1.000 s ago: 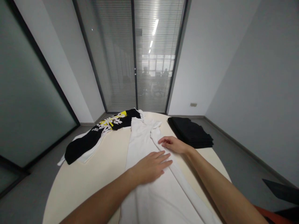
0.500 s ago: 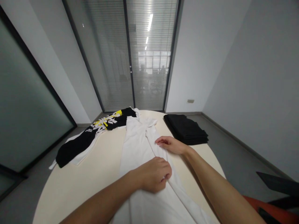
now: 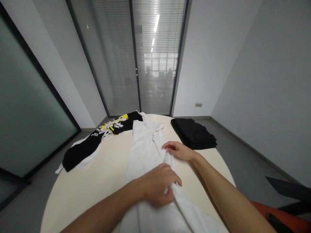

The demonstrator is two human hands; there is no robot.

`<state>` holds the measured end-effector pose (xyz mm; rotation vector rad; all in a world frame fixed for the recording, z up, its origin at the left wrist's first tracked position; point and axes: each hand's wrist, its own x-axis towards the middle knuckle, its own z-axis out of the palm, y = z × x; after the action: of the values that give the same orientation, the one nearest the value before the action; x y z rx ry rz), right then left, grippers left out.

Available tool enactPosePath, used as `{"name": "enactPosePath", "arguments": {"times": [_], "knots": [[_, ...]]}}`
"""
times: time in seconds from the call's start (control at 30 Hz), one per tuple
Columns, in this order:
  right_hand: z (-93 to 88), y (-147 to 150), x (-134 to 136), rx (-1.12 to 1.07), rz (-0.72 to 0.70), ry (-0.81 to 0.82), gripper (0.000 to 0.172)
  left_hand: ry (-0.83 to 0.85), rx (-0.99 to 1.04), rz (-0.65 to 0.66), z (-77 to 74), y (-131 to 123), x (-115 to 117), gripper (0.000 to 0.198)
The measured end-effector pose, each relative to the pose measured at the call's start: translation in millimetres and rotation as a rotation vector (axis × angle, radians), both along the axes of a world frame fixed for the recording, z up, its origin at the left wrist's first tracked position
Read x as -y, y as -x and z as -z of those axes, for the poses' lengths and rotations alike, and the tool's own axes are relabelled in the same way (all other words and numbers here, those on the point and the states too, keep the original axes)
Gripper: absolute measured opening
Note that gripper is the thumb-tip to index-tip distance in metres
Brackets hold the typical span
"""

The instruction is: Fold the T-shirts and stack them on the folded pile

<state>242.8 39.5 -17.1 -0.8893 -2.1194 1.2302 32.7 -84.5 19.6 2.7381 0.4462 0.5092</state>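
A white T-shirt (image 3: 144, 152) lies lengthwise over the table, its collar end away from me and its right side folded inward in a long strip. My left hand (image 3: 159, 184) is closed on the edge of this folded strip, thumb below and fingers above, lifting the cloth a little. Farther up the same side, my right hand (image 3: 179, 150) pinches the shirt near the sleeve; its fingertips are partly hidden. Between the two hands the fabric is raised in a small ridge.
Black and white garments (image 3: 85, 150) with a yellow and white print lie along the left rim of the round cream table (image 3: 107, 181). A stack of folded black cloth (image 3: 193, 134) sits at the back right. A red and black chair (image 3: 279, 213) stands close by at lower right.
My left hand has shifted slightly right and taken up the strip's edge, which now bulges under its fingers. The right hand stays nearly in place, with the cloth beside it more raised.
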Motion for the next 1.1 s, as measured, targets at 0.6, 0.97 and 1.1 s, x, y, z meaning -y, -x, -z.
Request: {"name": "enactPosePath", "arguments": {"times": [0.6, 0.97, 1.1], "knots": [[2.0, 8, 3, 0.072, 0.100, -0.101, 0.033, 0.164, -0.054, 0.134, 8.6, 7, 41, 0.049], [0.0, 15, 5, 0.143, 0.143, -0.175, 0.031, 0.257, -0.010, 0.413, 14.8, 11, 44, 0.005], [3.3, 14, 3, 0.140, 0.143, -0.188, 0.031, 0.392, -0.137, 0.412, 23.3, 23, 54, 0.012]]}}
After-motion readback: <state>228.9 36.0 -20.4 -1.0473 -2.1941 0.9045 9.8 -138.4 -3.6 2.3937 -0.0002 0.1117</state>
